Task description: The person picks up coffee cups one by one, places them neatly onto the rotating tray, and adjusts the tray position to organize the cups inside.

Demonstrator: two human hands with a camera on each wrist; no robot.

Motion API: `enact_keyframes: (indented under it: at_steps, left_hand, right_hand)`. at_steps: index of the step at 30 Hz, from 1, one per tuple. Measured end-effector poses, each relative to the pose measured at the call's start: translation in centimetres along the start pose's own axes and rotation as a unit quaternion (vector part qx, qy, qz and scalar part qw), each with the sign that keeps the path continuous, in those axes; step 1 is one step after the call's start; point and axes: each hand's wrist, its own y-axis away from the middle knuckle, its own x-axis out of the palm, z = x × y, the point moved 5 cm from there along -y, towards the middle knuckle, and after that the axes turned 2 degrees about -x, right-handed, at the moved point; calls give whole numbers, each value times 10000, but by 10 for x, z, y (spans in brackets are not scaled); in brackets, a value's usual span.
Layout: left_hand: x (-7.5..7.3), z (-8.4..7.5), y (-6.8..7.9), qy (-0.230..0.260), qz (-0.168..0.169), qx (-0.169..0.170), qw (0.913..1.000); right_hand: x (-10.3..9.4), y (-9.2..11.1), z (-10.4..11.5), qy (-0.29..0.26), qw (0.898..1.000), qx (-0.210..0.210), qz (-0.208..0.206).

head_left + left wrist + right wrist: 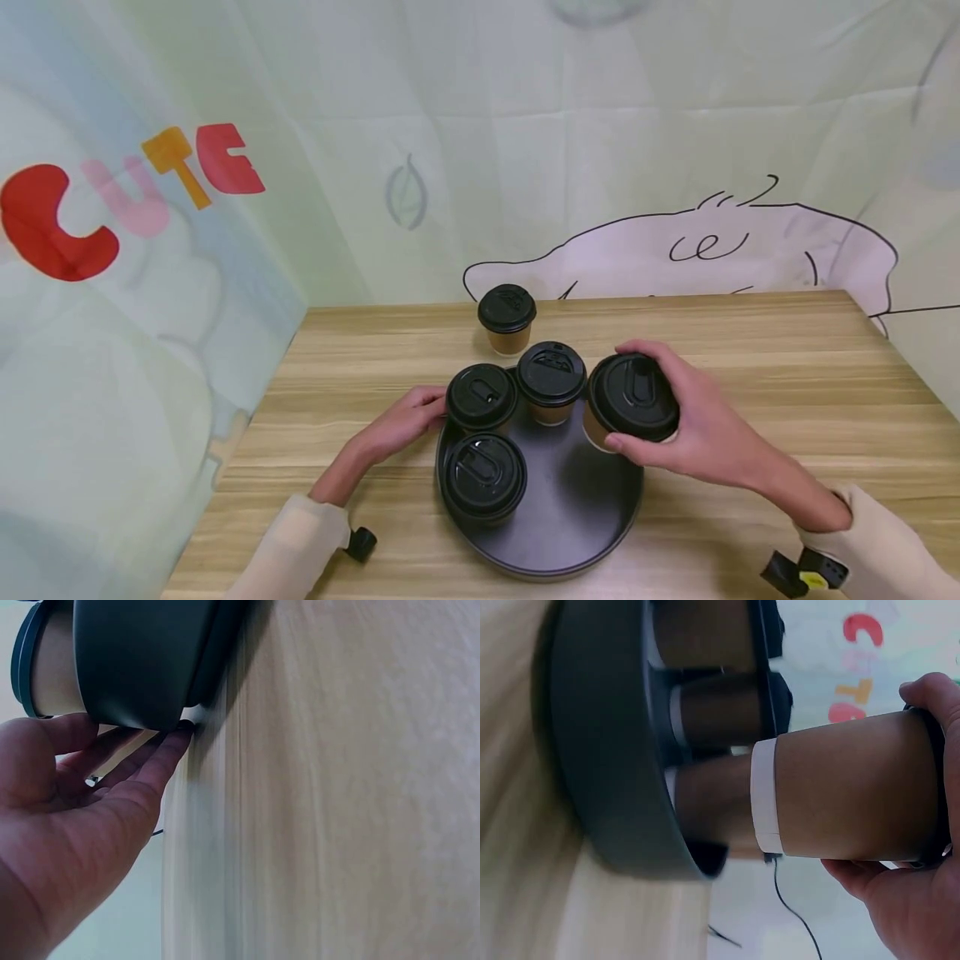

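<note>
My right hand grips a lidded paper coffee cup around its black lid, over the right part of a round dark tray. In the right wrist view the held cup is brown with a pale band at its base, raised above the tray's rim. Inside the tray stand three more lidded cups: one at the back, one at the left and one at the front left. My left hand touches the tray's outer wall with fairly straight fingers.
Behind the tray, another lidded cup stands on the wooden table. A printed cloth backdrop hangs beyond the table's far edge and along the left side.
</note>
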Motion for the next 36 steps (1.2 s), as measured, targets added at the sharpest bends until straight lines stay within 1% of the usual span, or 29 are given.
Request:
enact_keyframes:
  at_steps: [5,8,11,19,25,32,36]
  left_hand:
    - [1,0,0,15,-7,-19,10000]
    - [1,0,0,54,-5,-16,10000]
    - [1,0,0,62,-5,-13,10000]
    - [1,-1,1,15,-38,-13,10000]
    - [1,-2,2,10,-60,1,10000]
    - [1,-2,1,-8,-54,-5,10000]
    - [1,-1,1,25,-44,-6,10000]
  right_hand:
    - [25,8,9,-154,9989,-204,405]
    - [39,12,12,-178,9973,-428,568]
    - [52,17,13,-280,9956,-542,709]
    - [79,27,18,-509,9902,-743,1070]
    - [90,32,19,-524,9874,-586,1375]
    - [93,35,20,-477,9873,-945,1187]
    - [95,36,19,-514,9864,-949,1238]
